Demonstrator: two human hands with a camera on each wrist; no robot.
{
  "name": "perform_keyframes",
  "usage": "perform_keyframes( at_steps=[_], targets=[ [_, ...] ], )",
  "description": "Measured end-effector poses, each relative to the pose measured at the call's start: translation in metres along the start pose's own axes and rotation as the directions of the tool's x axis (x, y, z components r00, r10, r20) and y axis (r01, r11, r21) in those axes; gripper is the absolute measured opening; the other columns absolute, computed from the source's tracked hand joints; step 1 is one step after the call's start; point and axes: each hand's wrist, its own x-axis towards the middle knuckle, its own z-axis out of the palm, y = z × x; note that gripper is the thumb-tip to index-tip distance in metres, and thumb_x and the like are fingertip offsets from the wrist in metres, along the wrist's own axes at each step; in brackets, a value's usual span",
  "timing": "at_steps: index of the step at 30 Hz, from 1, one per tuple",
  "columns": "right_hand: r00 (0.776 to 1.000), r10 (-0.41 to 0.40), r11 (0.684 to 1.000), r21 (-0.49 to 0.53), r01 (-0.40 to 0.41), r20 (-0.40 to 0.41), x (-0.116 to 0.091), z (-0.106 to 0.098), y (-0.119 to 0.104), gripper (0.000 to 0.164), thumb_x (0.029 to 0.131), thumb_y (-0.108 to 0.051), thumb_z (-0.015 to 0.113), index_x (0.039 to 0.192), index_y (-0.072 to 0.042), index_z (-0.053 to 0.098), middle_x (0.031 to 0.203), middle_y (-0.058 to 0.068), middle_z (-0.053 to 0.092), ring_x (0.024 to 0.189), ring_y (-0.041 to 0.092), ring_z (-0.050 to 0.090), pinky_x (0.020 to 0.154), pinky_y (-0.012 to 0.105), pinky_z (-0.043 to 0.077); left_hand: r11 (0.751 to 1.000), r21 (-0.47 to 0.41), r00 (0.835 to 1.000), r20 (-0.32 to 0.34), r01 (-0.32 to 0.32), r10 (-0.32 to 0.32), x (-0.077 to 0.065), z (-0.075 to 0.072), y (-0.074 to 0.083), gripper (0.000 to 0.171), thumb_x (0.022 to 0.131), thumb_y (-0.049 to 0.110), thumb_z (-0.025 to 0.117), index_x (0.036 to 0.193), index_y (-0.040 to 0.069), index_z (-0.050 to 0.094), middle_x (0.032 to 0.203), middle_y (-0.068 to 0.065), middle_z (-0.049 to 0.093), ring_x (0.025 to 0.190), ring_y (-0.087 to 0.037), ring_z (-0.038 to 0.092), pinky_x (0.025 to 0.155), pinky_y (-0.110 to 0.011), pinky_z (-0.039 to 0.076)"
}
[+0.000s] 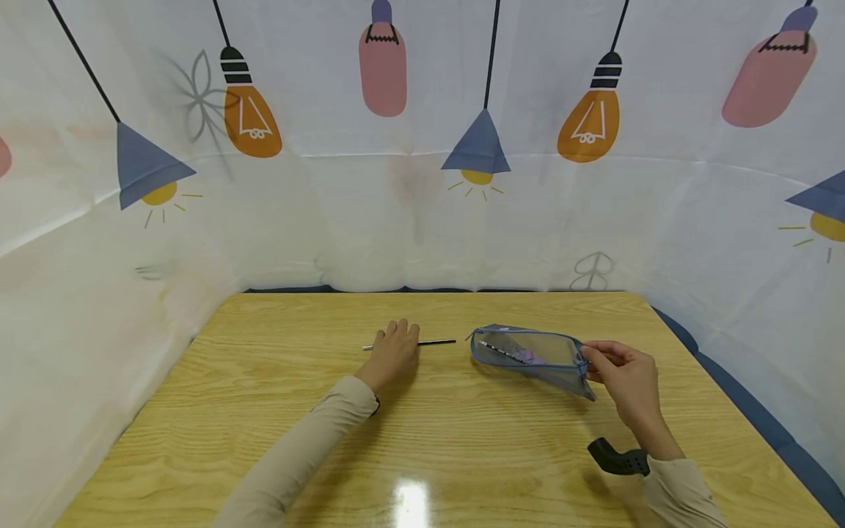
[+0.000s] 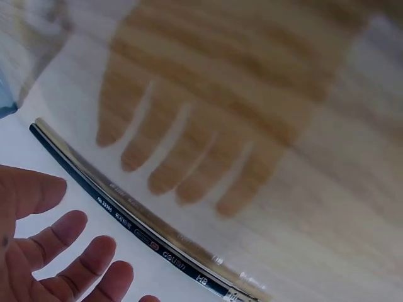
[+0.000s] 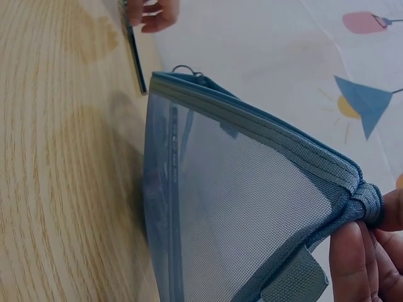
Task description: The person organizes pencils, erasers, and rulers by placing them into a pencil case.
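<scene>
My left hand [image 1: 394, 352] is stretched over a dark pencil [image 1: 437, 342] lying on the table. In the left wrist view, the fingers [image 2: 88, 255] are spread beside the pencil [image 2: 126, 221], which carries the marking HB; a gap shows between them. My right hand [image 1: 623, 378] pinches the end tab of a blue mesh pencil case [image 3: 239, 182] between thumb and fingers. The case [image 1: 554, 375] tilts toward me. Through its see-through side appear a patterned pencil [image 1: 503, 353] and something purple [image 1: 530, 356], partly hidden.
A wooden table [image 1: 462, 425] spreads beneath both hands. Behind it and along its sides hangs a white cloth [image 1: 409, 235] printed with lamps and bulbs. A black band [image 1: 617, 458] is on my right wrist.
</scene>
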Motion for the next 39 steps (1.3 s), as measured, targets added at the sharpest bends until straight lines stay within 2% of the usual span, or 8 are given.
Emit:
perform_keyframes(
  at_steps=[8, 14, 21, 28, 39],
  targets=[
    [1.000, -0.005, 1.000, -0.005, 0.005, 0.002, 0.000, 0.000, -0.001, 0.032, 0.092, -0.015, 0.068, 0.107, 0.013, 0.066, 0.081, -0.006, 0.070, 0.065, 0.010, 0.067, 0.060, 0.025, 0.055, 1.000, -0.010, 0.999, 0.042, -0.003, 0.004, 0.002, -0.001, 0.000, 0.017, 0.099, 0.019, 0.056, 0.109, 0.005, 0.053, 0.095, -0.011, 0.049, 0.085, -0.028, 0.047, 0.068, -0.042, 0.047],
    [1.000, -0.002, 1.000, -0.019, 0.002, 0.005, -0.001, 0.001, -0.004, 0.032, 0.093, -0.016, 0.068, 0.107, 0.013, 0.066, 0.081, -0.006, 0.070, 0.065, 0.010, 0.067, 0.061, 0.027, 0.056, 1.000, -0.013, 0.999, 0.053, -0.013, 0.014, 0.003, 0.001, -0.002, 0.009, 0.099, 0.009, 0.054, 0.106, 0.004, 0.054, 0.098, -0.013, 0.052, 0.090, -0.031, 0.051, 0.069, -0.045, 0.048],
    [1.000, -0.007, 1.000, -0.025, 0.007, 0.014, -0.001, 0.001, -0.002, 0.033, 0.093, -0.016, 0.068, 0.107, 0.013, 0.065, 0.081, -0.004, 0.070, 0.065, 0.010, 0.067, 0.061, 0.027, 0.056, 0.997, -0.065, 0.992, 0.126, 0.038, -0.030, 0.006, 0.001, -0.003, 0.011, 0.097, -0.002, 0.051, 0.106, 0.003, 0.054, 0.101, -0.015, 0.052, 0.097, -0.035, 0.051, 0.077, -0.052, 0.048],
    [1.000, -0.002, 1.000, -0.018, 0.002, 0.018, 0.000, 0.000, 0.001, 0.033, 0.093, -0.016, 0.068, 0.108, 0.013, 0.065, 0.081, -0.004, 0.070, 0.065, 0.011, 0.067, 0.061, 0.027, 0.056, 0.994, -0.094, 0.987, 0.151, 0.061, -0.047, 0.006, -0.001, -0.004, 0.014, 0.093, -0.005, 0.057, 0.105, 0.002, 0.055, 0.099, -0.015, 0.053, 0.097, -0.036, 0.051, 0.080, -0.054, 0.046],
    [1.000, -0.006, 1.000, -0.015, 0.007, 0.018, -0.001, 0.001, 0.000, 0.033, 0.092, -0.016, 0.069, 0.107, 0.013, 0.065, 0.082, -0.005, 0.070, 0.066, 0.011, 0.067, 0.061, 0.028, 0.056, 0.992, -0.096, 0.979, 0.192, 0.083, -0.064, 0.011, -0.004, -0.003, 0.009, 0.095, -0.004, 0.055, 0.099, 0.004, 0.058, 0.099, -0.015, 0.056, 0.100, -0.038, 0.053, 0.083, -0.055, 0.046]
  ],
)
